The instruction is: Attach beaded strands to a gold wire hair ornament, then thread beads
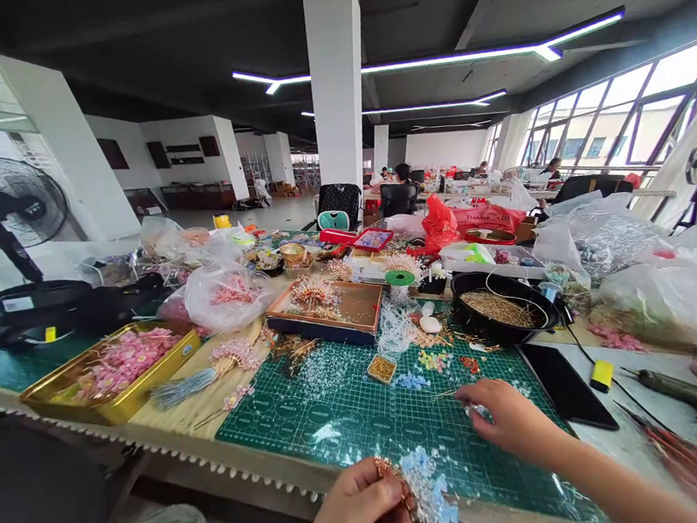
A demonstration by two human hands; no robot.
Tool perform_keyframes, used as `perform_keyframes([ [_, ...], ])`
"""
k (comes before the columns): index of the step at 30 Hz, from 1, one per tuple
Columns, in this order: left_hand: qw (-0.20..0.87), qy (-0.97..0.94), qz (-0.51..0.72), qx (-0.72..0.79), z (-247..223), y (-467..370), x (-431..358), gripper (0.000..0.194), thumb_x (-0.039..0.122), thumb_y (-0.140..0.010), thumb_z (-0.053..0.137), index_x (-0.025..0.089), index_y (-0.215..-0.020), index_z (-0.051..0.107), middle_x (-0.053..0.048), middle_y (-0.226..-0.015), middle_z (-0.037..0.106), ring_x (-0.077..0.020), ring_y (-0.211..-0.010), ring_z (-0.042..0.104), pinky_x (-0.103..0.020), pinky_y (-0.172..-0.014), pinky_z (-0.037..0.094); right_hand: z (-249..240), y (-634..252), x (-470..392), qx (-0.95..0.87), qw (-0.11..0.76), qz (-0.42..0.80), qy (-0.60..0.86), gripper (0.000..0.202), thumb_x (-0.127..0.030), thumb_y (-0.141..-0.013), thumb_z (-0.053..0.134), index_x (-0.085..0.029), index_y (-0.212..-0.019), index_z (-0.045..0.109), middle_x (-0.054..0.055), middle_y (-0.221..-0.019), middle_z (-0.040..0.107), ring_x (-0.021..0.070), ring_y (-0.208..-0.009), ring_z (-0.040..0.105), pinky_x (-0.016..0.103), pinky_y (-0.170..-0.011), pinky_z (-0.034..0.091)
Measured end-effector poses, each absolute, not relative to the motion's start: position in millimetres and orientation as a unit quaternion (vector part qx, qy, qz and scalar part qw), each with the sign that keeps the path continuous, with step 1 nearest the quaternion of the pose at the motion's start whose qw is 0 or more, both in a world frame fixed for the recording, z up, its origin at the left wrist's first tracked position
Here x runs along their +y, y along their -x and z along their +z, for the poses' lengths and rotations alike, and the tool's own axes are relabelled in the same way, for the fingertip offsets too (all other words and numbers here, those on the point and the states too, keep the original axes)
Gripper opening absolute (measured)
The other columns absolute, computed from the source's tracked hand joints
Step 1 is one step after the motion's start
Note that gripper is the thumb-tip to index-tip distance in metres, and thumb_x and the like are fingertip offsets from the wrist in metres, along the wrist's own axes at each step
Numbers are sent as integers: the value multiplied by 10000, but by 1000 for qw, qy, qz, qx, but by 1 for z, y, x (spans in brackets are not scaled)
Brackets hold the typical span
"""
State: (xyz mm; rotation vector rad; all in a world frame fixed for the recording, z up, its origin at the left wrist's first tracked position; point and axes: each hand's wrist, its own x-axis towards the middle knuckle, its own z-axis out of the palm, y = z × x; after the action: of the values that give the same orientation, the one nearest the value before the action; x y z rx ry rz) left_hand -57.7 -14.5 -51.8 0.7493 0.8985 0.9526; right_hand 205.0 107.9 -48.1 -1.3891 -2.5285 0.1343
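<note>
At the mat's front edge, my left hand [372, 506] is closed round the copper-coloured wire edge of a beaded hair ornament [431, 496] with pale blue flowers and clear beads. My right hand [505, 415] is low over the right of the green cutting mat [352, 425], fingers curled together near some clear beads. What they pinch, if anything, is hidden. Thin gold pins [444, 395] lie by its fingertips. Beyond are blue flower beads [412, 380], orange-red beads [469, 364] and a small square dish of gold beads [382, 368].
A black pan of gold pins [458, 300] and a phone-like black slab [567, 384] are at right, with a glue gun [675, 390]. At left stand a gold tin [116, 407] of pink flowers and a fan [4, 204]. A shallow box [353, 306] sits mid-table.
</note>
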Motion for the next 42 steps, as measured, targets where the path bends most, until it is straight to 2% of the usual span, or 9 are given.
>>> perform_keyframes([
  [6,734,-328,438,402,-52,50,-12,346,456,-701,681,150,-691,520,-11,-563,584,-55,-426,393,-207,-451,182,-49,-227,133,-694,329,270,581,384,-426,-995,354,-126,-1121,558,66,-945,662,141,-772,652,304,-658,547],
  [13,724,-305,457,416,-45,47,-14,295,411,-739,669,146,-740,538,-4,-603,577,-61,-474,392,-204,-470,206,-27,-243,146,-611,411,346,582,382,-447,-952,458,-131,-1135,570,73,-998,662,162,-845,650,355,-751,540],
  [18,697,-363,462,412,-39,54,-13,252,371,-819,604,158,-732,501,0,-625,570,-70,-531,419,-195,-503,293,9,-248,149,-643,414,277,582,350,-414,-867,566,-157,-1100,612,64,-976,694,198,-935,627,426,-917,442],
  [21,677,-394,457,422,-34,57,-12,287,432,-855,555,161,-773,510,8,-599,557,-78,-531,453,-190,-497,314,25,-244,145,-669,405,243,574,349,-429,-830,567,-203,-1090,628,44,-976,708,206,-963,606,391,-947,400],
  [24,666,-397,456,437,-32,55,-11,398,555,-861,490,161,-832,538,5,-567,554,-91,-514,488,-187,-473,326,21,-233,138,-683,386,249,567,339,-431,-789,587,-228,-1053,650,21,-907,716,202,-863,618,353,-849,438],
  [28,665,-373,452,463,-33,53,-9,532,652,-865,382,152,-818,556,-2,-497,542,-103,-446,515,-180,-415,314,2,-220,134,-672,356,298,577,219,-384,-684,668,-228,-835,697,14,-704,686,184,-612,574,336,-636,446],
  [34,663,-400,442,452,-17,53,-1,536,632,-862,410,138,-738,579,27,-419,472,-82,-342,478,-157,-335,252,18,-210,121,-574,434,416,556,341,-524,-729,616,-227,-893,580,30,-749,643,178,-687,610,302,-597,503],
  [38,672,-496,370,406,-1,48,3,562,615,-885,370,134,-693,588,14,-397,477,-74,-320,449,-157,-329,282,27,-179,81,-549,364,544,519,374,-537,-689,700,-203,-819,592,35,-689,626,166,-573,607,254,-441,433],
  [42,659,-577,274,396,2,40,3,503,580,-901,409,128,-811,612,13,-450,527,-51,-339,410,-146,-357,304,20,-155,48,-539,310,615,484,329,-512,-716,711,-203,-766,610,7,-646,605,117,-523,558,221,-427,395],
])
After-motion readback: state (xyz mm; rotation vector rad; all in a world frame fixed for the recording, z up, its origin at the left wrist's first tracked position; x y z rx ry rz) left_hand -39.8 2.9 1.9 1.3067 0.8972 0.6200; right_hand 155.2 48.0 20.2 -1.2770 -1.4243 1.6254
